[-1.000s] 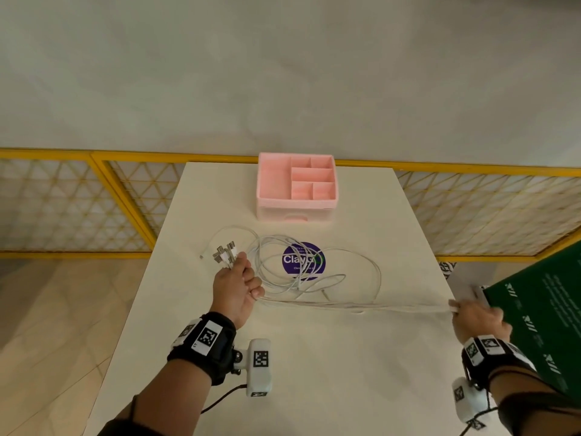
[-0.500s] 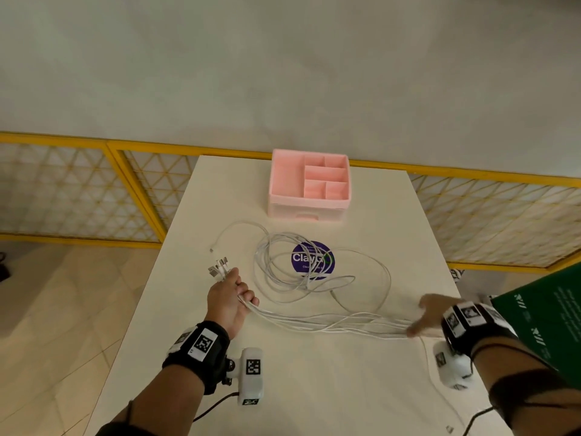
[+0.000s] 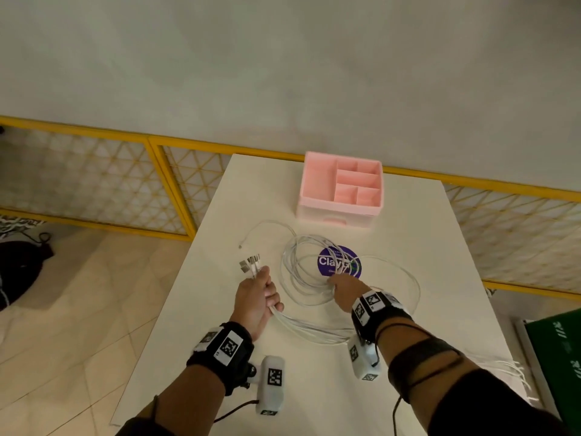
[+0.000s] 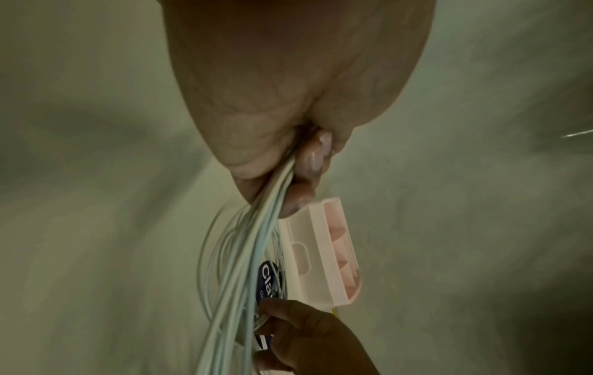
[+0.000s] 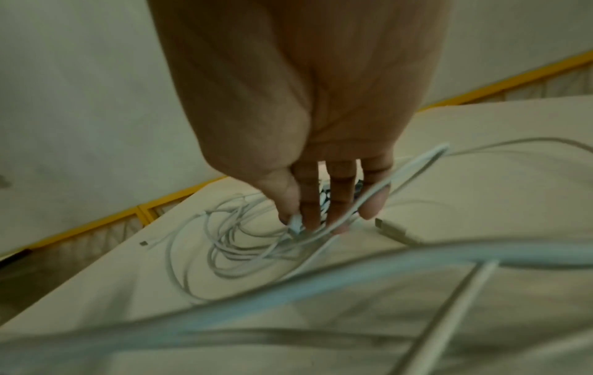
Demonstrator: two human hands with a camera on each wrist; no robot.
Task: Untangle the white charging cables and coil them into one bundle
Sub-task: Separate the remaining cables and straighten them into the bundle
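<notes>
Several white charging cables [image 3: 297,280] lie in loose loops on the white table [image 3: 408,247], partly over a purple sticker [image 3: 339,261]. My left hand [image 3: 262,295] grips a bunch of strands in its fist, with the USB plugs [image 3: 250,264] sticking out above it. In the left wrist view the curled fingers [image 4: 303,177] close round the cables [image 4: 256,241]. From this fist the strands sag right, under my right wrist. My right hand [image 3: 341,284] reaches into the loops beside the sticker. Its thumb and forefinger [image 5: 309,210] pinch a cable end [image 5: 295,224], and another strand crosses the other fingers.
A pink compartment organiser [image 3: 341,190] stands at the back of the table, behind the loops. Some cable ends [image 3: 512,371] hang over the table's right edge, near a green board [image 3: 559,357]. A yellow mesh fence [image 3: 94,180] runs behind the table.
My right hand has left the table's right edge and moved left into the loops by the sticker. The strands stretched between my hands have gone slack. My left hand keeps its grip.
</notes>
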